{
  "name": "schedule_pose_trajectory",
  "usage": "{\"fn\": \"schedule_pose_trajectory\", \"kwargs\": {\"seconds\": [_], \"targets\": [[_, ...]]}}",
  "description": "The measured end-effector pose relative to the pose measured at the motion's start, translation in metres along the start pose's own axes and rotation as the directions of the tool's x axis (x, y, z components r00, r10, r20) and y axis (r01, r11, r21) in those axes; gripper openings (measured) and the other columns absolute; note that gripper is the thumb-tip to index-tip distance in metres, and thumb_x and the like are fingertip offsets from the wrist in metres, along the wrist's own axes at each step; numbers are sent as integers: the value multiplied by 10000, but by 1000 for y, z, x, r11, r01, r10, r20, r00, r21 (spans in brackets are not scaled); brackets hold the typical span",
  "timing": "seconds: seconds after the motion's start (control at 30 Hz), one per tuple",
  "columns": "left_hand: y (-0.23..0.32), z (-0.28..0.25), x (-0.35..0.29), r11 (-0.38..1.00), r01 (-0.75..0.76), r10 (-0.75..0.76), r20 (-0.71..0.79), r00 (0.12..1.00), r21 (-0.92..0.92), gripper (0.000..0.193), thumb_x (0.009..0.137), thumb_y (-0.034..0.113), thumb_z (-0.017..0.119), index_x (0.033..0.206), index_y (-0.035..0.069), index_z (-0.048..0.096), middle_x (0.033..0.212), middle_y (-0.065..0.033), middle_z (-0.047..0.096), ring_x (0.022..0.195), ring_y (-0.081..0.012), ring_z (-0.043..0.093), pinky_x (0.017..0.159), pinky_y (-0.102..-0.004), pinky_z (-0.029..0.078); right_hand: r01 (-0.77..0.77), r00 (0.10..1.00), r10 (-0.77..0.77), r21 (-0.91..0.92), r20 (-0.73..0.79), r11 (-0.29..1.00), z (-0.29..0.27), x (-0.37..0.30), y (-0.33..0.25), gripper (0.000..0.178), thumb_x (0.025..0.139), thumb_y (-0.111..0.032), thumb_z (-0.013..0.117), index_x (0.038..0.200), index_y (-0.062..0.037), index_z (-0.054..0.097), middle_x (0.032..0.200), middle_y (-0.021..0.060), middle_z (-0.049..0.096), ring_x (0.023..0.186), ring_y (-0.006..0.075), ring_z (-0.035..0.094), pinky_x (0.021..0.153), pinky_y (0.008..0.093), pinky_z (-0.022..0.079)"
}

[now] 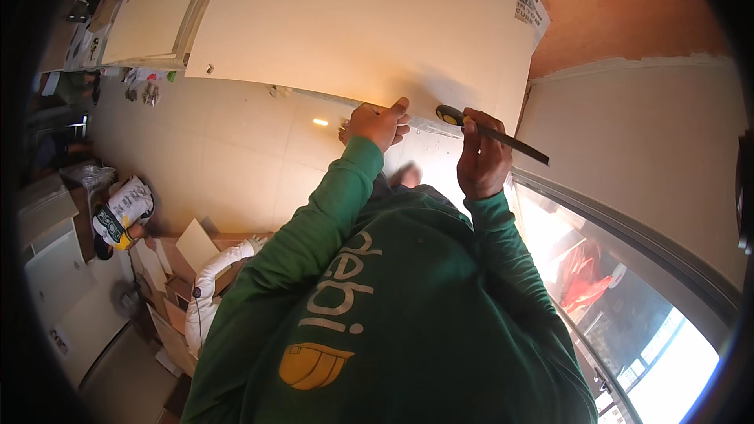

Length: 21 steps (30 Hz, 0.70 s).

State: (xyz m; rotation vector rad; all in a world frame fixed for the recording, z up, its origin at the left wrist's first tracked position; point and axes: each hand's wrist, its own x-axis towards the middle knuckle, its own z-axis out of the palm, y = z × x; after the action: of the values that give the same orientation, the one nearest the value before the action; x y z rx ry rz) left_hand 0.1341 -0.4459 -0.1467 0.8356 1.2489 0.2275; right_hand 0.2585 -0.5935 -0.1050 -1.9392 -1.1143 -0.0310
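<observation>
A large pale panel (353, 23) lies in front of me, its near edge running past both hands. My left hand (377, 124) is closed at that edge, fingers curled and thumb pointing right over it; whether anything sits inside the fingers is hidden. To its right, my right hand (481, 155) grips a long dark tool (518, 145). One end of this tool is rounded with a yellow patch, close to the panel's edge; the other is a flat dark strip reaching out to the right. Its exact kind does not show.
At lower left, a person (129, 208) works low down near brown boards (177, 267); a white-sleeved arm (212, 290) shows closer to me. Another pale panel (153, 12) lies at upper left. A window frame (644, 243) and a red plastic bag (585, 275) are at right.
</observation>
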Motion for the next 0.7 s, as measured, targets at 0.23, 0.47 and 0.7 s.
{"fn": "schedule_pose_trajectory", "kwargs": {"seconds": [0.23,0.47,0.7], "targets": [[-4,0,1,986,-16,15,-7,1000,-167,351,969,354,793,1070,37,679,1002,-113,756,943,-229,753,851,-372,617,-3,973,58,241,-222,970,-29,55,-23,273,1122,-201,544,1146,27,692,1010,144,727,800,225,733,726,338,623],[-7,-2,2,991,0,7,49,999,-136,337,975,334,788,1088,52,641,995,-100,745,923,-214,751,873,-386,625,-67,997,67,11,-23,998,-7,21,-4,164,1066,-117,612,1141,-4,705,1043,152,722,901,288,732,779,397,584],[-8,-3,3,990,1,3,28,1000,-141,331,971,336,793,1079,63,640,973,-79,741,904,-194,747,867,-370,631,-60,980,95,197,-175,979,-14,37,-21,158,1068,-134,606,1156,-71,721,1059,124,734,892,265,741,753,386,587]]}}
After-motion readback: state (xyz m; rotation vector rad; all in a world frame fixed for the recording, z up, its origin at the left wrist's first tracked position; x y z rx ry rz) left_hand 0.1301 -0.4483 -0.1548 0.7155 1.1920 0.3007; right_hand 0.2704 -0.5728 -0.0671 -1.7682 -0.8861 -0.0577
